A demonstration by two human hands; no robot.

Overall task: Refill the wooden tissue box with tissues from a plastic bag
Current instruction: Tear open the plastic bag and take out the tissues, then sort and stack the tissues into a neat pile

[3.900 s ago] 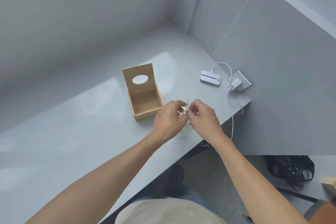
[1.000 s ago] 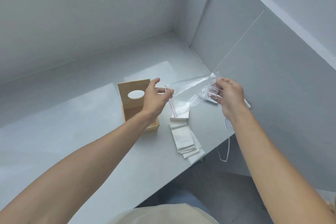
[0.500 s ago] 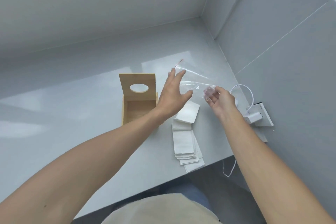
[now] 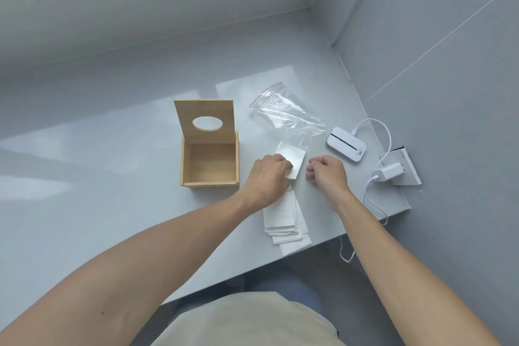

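Nearest the viewer, a fanned stack of white tissues (image 4: 285, 218) lies on the grey worktop (image 4: 112, 205), its lowest sheets close to the front edge. Above it, the left hand (image 4: 268, 178) rests on the upper part of the spread, fingers curled and pinching the corner of the top tissue (image 4: 292, 159). The right hand (image 4: 327, 173) sits just beside it on the worktop, fingers loosely curled and holding nothing. To the left, the wooden tissue box (image 4: 209, 161) stands empty with its lid (image 4: 205, 118) hinged upright, the oval slot visible. Further back, the clear plastic bag (image 4: 286, 114) lies flat and emptied. A white device (image 4: 346, 148) and charger (image 4: 389, 173) sit to the right. The step in hand looks like gathering the sheets: it would go best by squaring the fan into one neat stack with both hands before lowering it flat into the box, so no corners catch on the walls.
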